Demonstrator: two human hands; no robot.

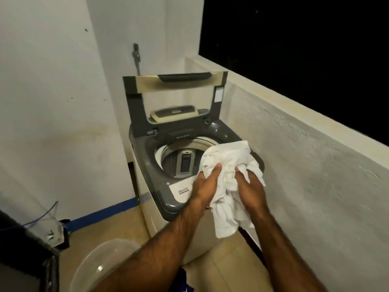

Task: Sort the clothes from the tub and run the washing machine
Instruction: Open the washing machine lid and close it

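Floor (117, 226): tan tiles, edged by a blue skirting strip (101, 213) along the white wall (52, 102).

Parapet (315, 175): low and rough-plastered, set along the right side, with darkness seen above it.

Tap (136, 53): fixed to the corner wall above the machine.

Washing machine (160, 186): a top-loader with a grey deck, placed in the corner, close beside the parapet on its right and near the wall on its left. A strip of open floor is left in front and to the left.

Lid (179, 81): raised upright at the back.

Drum (168, 163): exposed. Its steel wall and a dark lint filter (186, 163) are seen; the bottom is hidden.

White garment bundle (227, 157): crumpled, held above the front right edge of the drum opening, with a tail hanging down in front of the machine.

Left hand (205, 186): closed on the bundle from the left, thumb on top.

Right hand (250, 190): fingers curled into the fabric from the right.

Clear plastic tub (101, 260): set on the floor at lower left, partly covered by the left forearm; its contents cannot be told.
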